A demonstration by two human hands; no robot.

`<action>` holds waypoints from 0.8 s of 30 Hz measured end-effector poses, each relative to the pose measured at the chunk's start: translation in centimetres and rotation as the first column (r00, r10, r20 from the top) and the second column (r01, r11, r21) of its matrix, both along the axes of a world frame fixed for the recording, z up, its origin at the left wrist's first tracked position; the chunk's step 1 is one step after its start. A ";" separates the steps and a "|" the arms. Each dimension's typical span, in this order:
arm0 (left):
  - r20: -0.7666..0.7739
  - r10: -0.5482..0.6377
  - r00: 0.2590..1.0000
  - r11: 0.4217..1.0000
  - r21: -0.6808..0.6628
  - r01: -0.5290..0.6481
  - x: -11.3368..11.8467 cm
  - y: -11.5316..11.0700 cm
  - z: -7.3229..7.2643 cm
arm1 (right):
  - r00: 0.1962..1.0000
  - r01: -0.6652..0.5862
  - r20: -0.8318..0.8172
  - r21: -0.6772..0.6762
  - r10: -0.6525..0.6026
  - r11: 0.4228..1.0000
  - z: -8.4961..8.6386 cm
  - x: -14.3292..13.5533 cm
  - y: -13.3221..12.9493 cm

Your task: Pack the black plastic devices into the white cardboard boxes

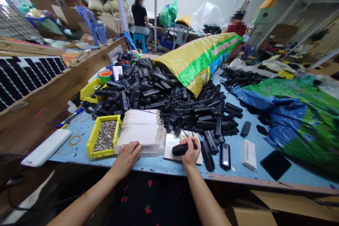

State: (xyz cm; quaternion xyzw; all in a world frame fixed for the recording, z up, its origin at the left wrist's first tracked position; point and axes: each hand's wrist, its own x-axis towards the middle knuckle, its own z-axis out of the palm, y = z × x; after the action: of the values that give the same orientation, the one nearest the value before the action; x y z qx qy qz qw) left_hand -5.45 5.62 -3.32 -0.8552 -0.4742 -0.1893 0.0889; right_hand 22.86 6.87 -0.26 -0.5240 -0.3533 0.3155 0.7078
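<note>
My right hand [191,151] is closed around a black oblong plastic case [180,149], held above a small white board [170,142] at the table's front edge. My left hand [128,156] lies with its fingers stretched over the front of a stack of flat white cartons [141,130], not closed around any of them. Left of the stack stands a yellow bin [91,141] filled with small shiny metal pieces [105,136]. A heap of similar black cases [150,91] spreads behind the stack, with thin black sticks [178,104] lying among them.
A yellow and green sack [196,60] slopes over the heap. Blue and green sheeting [296,120] covers the right side. A small white box [249,154] and a black square pad [275,165] lie at front right; a long white case [46,147] lies left. Two people sit farther back.
</note>
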 end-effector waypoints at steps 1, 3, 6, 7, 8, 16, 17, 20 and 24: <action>-0.012 0.000 1.000 1.000 0.030 0.000 0.1 -0.1 0.0 | 0.994 0.112 -0.006 -0.067 -0.112 0.991 -0.5 0.3 0.2; -0.021 -0.010 1.000 0.997 0.079 0.011 0.3 -0.4 0.3 | 0.959 0.253 0.166 -0.137 -0.229 0.958 -1.4 1.1 0.2; -0.040 -0.028 0.999 0.992 0.119 0.033 0.3 -0.8 0.9 | 0.796 0.304 0.555 -0.026 -0.240 0.952 -2.4 2.3 -0.2; -0.058 -0.031 0.998 0.994 0.107 0.037 0.2 -0.9 1.1 | 0.717 0.295 0.656 0.017 -0.233 0.955 -2.6 2.5 -0.3; -0.079 -0.029 0.996 0.996 0.085 0.035 0.1 -1.0 1.2 | 0.644 0.283 0.731 0.045 -0.225 0.958 -2.8 2.7 -0.4; -0.060 0.054 0.997 0.982 -0.178 -0.064 0.9 -0.8 2.8 | 0.508 0.295 0.814 0.144 -0.282 0.945 -2.9 3.7 -1.0; -0.038 0.068 0.997 0.956 -0.284 -0.076 1.0 -0.7 3.6 | 0.514 0.293 0.803 0.164 -0.300 0.942 -2.6 3.8 -1.2; 0.011 0.047 0.999 0.818 -0.575 -0.032 1.6 -0.3 6.8 | 0.608 0.263 0.720 0.217 -0.336 0.940 -0.8 3.0 -2.6; 0.341 -0.018 0.940 0.557 -0.777 0.292 3.3 -0.8 10.0 | 0.663 -0.176 0.748 0.159 -0.003 0.971 3.1 -0.9 -4.6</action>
State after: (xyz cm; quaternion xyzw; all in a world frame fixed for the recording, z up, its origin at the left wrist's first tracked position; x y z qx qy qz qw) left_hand -2.19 4.84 6.67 -0.7990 -0.4369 -0.0805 -0.4052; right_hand 21.92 2.31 2.87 -0.5087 -0.6679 0.0671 0.5391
